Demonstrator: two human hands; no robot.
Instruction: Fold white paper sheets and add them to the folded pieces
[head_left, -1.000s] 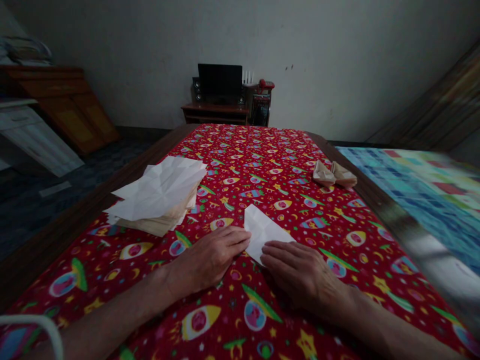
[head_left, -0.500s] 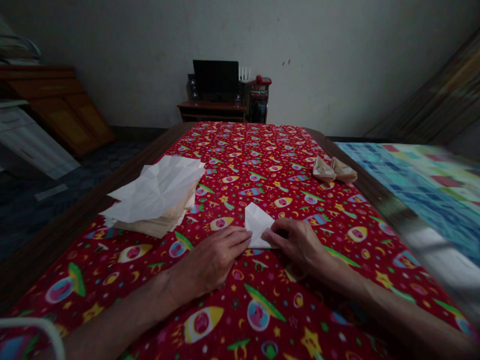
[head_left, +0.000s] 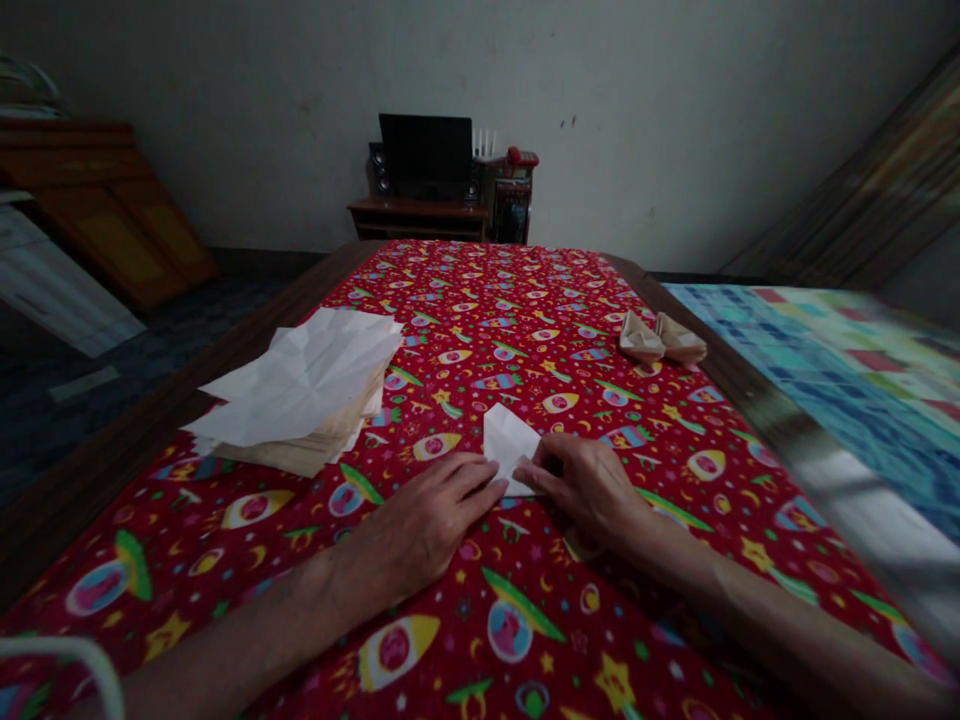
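A small white folded paper (head_left: 509, 437) lies on the red patterned tablecloth, its pointed top facing away from me. At its lower left edge is my left hand (head_left: 435, 510), closed, with fingers together and thumb and fingertips holding the paper against the cloth. From the other side my right hand (head_left: 589, 480) pinches the paper's right part with curled fingers, covering that corner. Left of the hands lies a stack of creased paper sheets (head_left: 300, 375), white on top and brownish beneath. Two folded paper pieces (head_left: 664, 338) sit together at the table's right side.
The red tablecloth (head_left: 517, 330) covers a dark wooden table (head_left: 259, 320). A white curved tube (head_left: 75, 650) shows at bottom left. Beyond the table are a monitor (head_left: 425, 155) on a small desk and a red telephone (head_left: 523, 157). A bed (head_left: 825, 370) stands at right.
The whole view has shifted slightly. My right fingertips have slid a little leftward over the folded paper, while my left hand stays on its lower left edge.
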